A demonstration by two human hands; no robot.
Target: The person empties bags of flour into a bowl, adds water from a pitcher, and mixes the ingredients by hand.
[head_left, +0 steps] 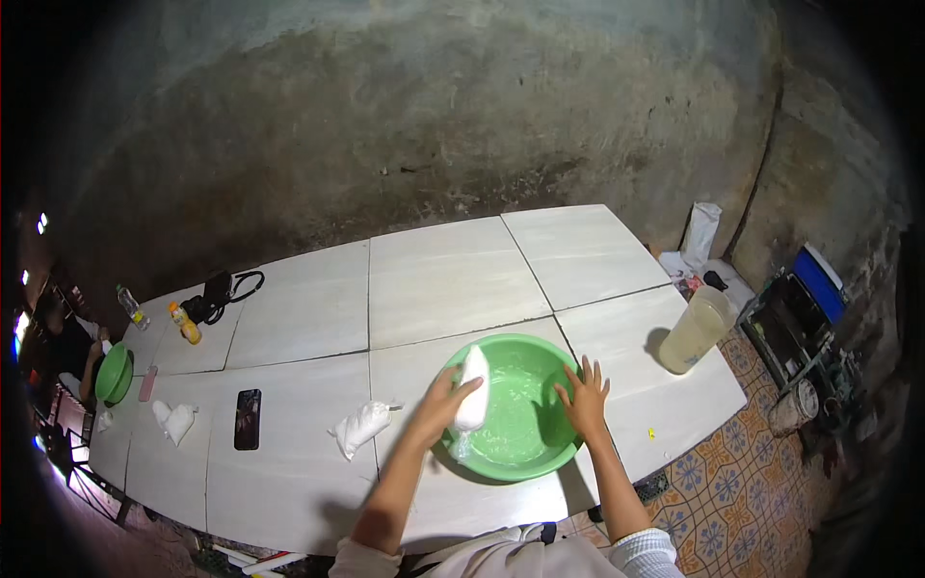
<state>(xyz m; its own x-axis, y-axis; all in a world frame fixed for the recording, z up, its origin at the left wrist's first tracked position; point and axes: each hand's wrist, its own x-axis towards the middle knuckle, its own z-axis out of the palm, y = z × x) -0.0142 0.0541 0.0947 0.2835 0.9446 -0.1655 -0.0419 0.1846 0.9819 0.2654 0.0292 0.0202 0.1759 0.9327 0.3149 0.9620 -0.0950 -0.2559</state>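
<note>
A green plastic basin point(525, 472) stands near the table's front edge, with what looks like a little clear liquid over its bottom. My left hand point(444, 407) grips a clear plastic bag of white powder point(472, 390) above the basin's left side. My right hand point(584, 397) rests at the basin's right rim, fingers spread, with nothing held. Left of the basin lies another bag of white powder point(362, 428). A tall translucent pitcher point(696, 329) of cloudy liquid stands to the right.
A dark phone point(248, 420), a white bag point(176, 421), an orange bottle point(185, 324), a clear bottle point(132, 308) and a black strapped item point(217, 299) lie leftward on the tiled table point(443, 279). Another person point(72, 347) sits far left by a second green basin point(114, 374).
</note>
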